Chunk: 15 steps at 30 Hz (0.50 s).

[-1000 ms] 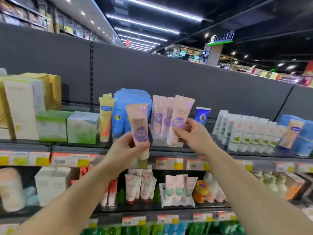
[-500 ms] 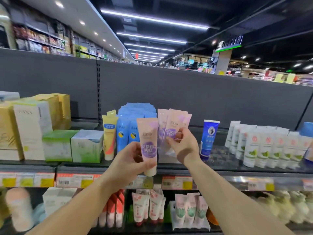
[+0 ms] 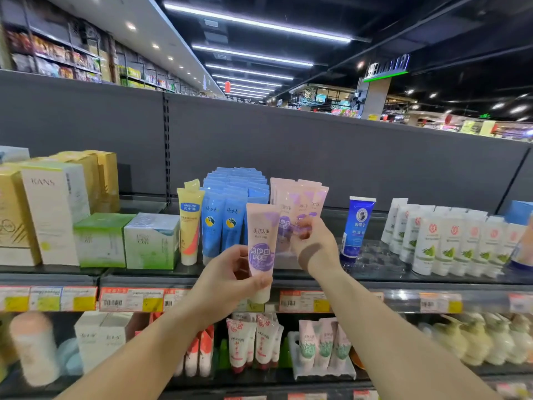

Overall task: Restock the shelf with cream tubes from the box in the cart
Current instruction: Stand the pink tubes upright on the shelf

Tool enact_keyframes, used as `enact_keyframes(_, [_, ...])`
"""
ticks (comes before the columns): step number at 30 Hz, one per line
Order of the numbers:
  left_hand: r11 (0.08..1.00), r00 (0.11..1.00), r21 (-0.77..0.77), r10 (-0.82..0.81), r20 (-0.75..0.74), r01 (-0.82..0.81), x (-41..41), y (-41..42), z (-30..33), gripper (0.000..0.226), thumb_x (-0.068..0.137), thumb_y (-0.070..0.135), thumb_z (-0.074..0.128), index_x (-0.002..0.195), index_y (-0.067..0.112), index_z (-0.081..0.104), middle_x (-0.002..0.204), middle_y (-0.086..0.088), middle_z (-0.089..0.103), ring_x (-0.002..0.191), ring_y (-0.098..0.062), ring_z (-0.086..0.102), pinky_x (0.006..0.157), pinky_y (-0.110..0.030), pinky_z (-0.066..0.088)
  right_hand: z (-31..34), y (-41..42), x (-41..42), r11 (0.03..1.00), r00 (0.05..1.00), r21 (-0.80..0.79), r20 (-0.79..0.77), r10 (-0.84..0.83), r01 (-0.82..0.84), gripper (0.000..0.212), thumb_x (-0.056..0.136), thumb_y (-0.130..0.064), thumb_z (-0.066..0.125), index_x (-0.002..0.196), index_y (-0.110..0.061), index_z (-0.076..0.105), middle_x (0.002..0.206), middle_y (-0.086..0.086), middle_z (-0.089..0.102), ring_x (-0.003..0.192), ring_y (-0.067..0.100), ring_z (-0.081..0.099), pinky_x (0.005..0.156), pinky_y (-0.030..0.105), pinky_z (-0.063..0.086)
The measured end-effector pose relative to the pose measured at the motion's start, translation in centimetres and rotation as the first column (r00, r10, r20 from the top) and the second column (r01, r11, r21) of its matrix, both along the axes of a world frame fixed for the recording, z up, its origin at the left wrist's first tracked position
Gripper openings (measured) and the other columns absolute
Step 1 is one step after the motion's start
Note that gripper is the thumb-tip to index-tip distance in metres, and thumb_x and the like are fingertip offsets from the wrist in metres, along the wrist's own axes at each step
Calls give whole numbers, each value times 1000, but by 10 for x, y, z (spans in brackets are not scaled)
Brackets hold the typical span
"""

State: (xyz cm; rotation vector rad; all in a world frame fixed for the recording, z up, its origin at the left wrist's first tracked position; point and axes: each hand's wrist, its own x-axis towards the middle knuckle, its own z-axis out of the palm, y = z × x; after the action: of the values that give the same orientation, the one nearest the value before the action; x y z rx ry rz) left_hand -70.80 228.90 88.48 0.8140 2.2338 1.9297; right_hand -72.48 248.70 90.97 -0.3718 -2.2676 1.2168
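Cream tubes, pink with purple labels, are what I am handling: my left hand (image 3: 227, 280) is holding one pink tube (image 3: 261, 251) upright, cap down, thumb and fingers curled round its lower half, in front of the shelf edge (image 3: 360, 280). My right hand (image 3: 314, 246) is reaching onto the shelf, its fingers pinching the front tube of the pink row (image 3: 300, 209) standing there; motion blur is smearing the fingertips, so I cannot tell exactly how the grip is lying. I am taking that pink row as my landmark. Just left of it the blue tubes (image 3: 227, 220) are standing in a packed block, and a yellow tube (image 3: 189, 223) is standing left of those. Farther left, the green boxes (image 3: 127, 241) and gold cartons (image 3: 43, 209) are sitting on the same level. Right of the pink row a dark blue tube (image 3: 356, 226) is standing alone, and beyond it the white tubes (image 3: 450, 241) are lining up. Below the row, price tags (image 3: 129, 300) are running along the shelf edge.
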Motion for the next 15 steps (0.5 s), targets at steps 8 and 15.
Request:
enact_keyframes(8, [998,999,-38,50,-18,-51,3,33,11,37,79,31,78,112,28,62,95,5,73,84,-4,70,70,-22,57,18,10,52,881,882,-199,121,456,-429,30,85,-46,66,106,-26,67,98,-6,73,89,15,69,83,34,57])
enact_keyframes(15, [969,957,-205,75,-280,-136,1,56,23,31,87,38,67,117,29,63,103,17,67,96,-2,62,89,-27,52,39,33,47,957,960,-94,40,278,-273,17,88,-24,70,104,-25,67,93,-7,74,90,14,70,78,35,59])
